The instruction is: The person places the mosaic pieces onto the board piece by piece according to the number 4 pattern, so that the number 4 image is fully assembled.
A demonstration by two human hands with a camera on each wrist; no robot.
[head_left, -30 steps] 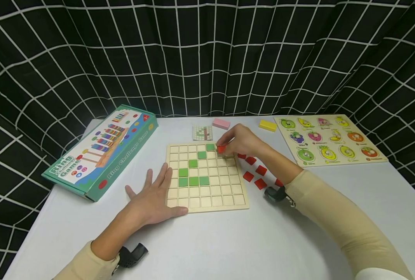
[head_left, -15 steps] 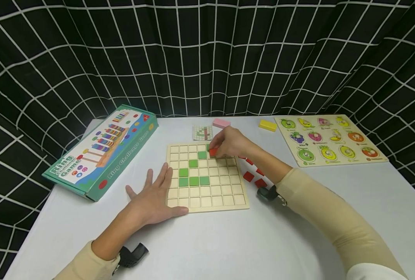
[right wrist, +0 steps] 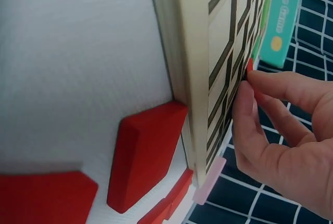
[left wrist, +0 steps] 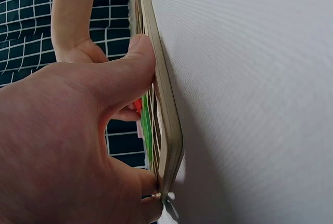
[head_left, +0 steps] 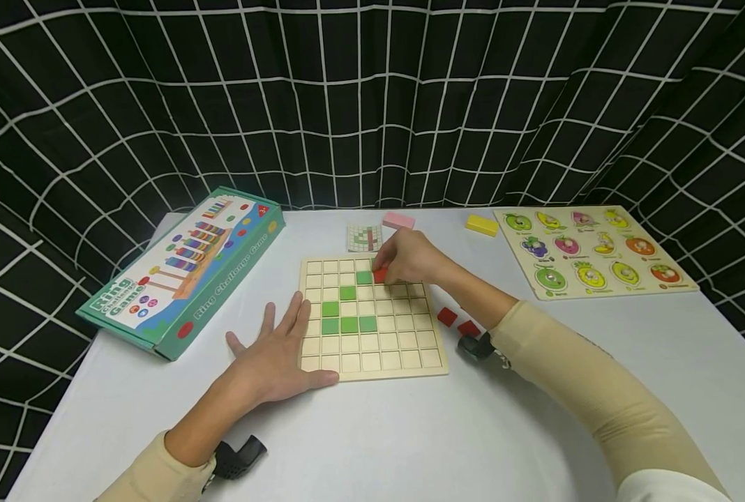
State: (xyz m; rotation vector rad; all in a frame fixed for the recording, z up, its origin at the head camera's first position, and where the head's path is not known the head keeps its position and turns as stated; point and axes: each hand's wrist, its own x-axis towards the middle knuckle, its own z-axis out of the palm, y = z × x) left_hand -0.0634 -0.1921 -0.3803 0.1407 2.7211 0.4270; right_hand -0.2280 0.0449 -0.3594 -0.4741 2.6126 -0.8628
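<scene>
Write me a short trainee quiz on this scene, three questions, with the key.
1. Count: how many green tiles form the lowest green row in the head view?
2. True or false: the left hand touches the wooden grid board.
3. Fill in the blank: one red tile is pinched by the ____.

Key:
1. Three.
2. True.
3. The right hand.
</scene>
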